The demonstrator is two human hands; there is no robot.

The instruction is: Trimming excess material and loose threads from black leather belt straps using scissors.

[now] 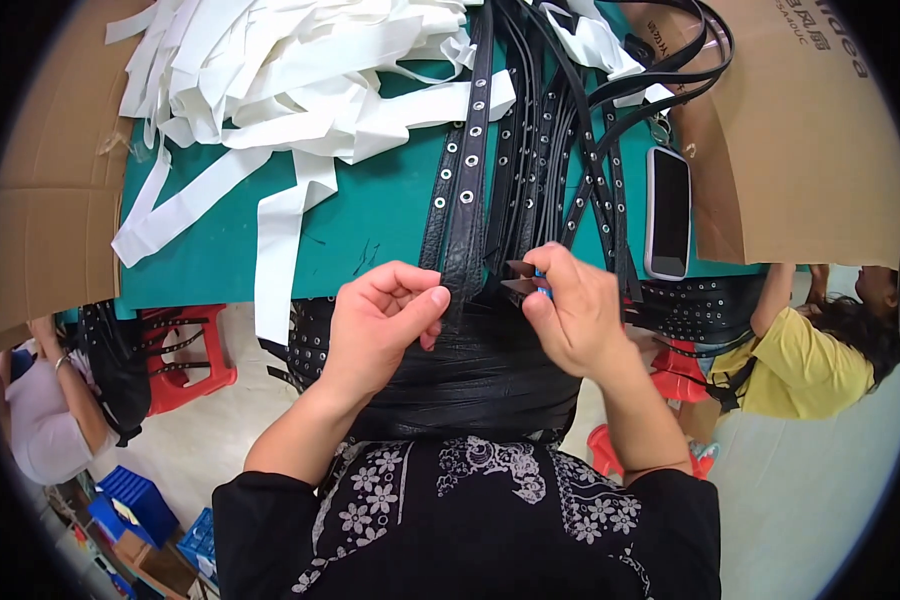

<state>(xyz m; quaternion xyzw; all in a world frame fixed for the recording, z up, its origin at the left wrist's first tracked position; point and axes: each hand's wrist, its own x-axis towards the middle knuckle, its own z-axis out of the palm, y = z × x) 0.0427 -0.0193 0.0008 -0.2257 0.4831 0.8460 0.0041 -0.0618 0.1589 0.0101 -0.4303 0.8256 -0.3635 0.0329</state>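
A black leather belt (pixel 467 190) with a row of metal eyelets runs down over the table's front edge. My left hand (pixel 385 315) is closed, thumb and forefinger pinching the belt's edge close to its lower end. Just right of it, my right hand (pixel 580 305) is closed round small thread snips (pixel 519 277) with dark blades and a bit of blue at the grip. The blades stand apart and point toward the belt. More black eyelet belts (pixel 535 150) lie side by side behind my hands. A thick bundle of black straps (pixel 470 375) covers my lap.
White fabric strips (pixel 280 75) are heaped on the green table (pixel 370 220) at the far left. A phone (pixel 668 212) lies right of the belts, beside a cardboard box (pixel 790 120). Another cardboard box (pixel 55 170) stands left. People sit at both sides, near red stools (pixel 190 360).
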